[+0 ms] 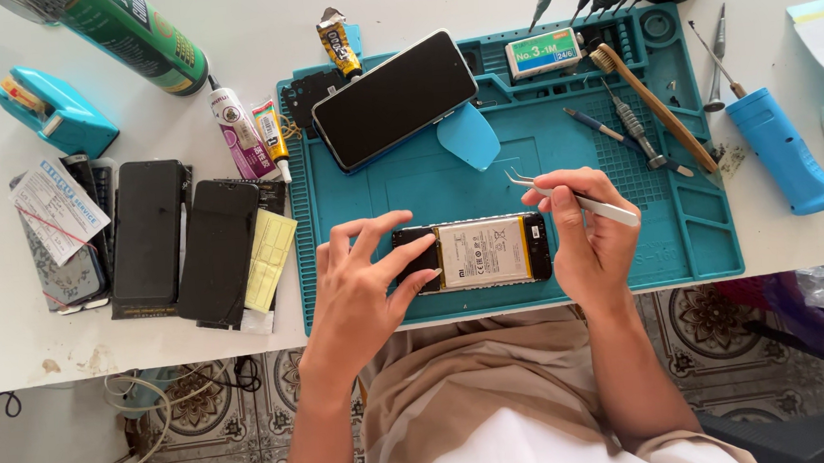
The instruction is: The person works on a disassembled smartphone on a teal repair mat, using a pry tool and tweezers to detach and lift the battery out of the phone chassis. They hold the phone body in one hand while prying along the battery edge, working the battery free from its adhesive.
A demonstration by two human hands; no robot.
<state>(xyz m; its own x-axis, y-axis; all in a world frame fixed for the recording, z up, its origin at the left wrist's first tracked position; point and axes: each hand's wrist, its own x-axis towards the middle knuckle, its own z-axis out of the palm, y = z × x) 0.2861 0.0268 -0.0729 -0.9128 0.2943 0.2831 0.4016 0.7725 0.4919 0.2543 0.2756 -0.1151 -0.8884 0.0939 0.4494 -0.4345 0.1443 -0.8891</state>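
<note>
1. An opened phone (476,253) with its back cover off lies on the teal work mat (428,187), near the mat's front edge and right before the person. A pale battery fills its middle.
2. The phone's long axis runs left to right across the bench (224,32), parallel to the mat's front edge.
3. The left hand (362,283) rests on the phone's left end. Its fingers are spread and loose, gripping nothing; two fingertips press on the dark frame beside the battery.
4. The right hand (581,234) sits at the phone's right end, closed around a pair of silver tweezers (569,196). The tweezer tips point up and to the left, above the phone's top edge and clear of it.
5. So the phone lies between the two hands, touched by both. The left hand covers more of it; the right holds the tool just above the battery's right corner.
6. Farther back on the mat, a second phone (393,97) lies screen up and tilted, with a blue plastic pick (468,139) under its lower edge.
7. Left of the mat, several dark phones (180,238) lie side by side on the bench.
</note>
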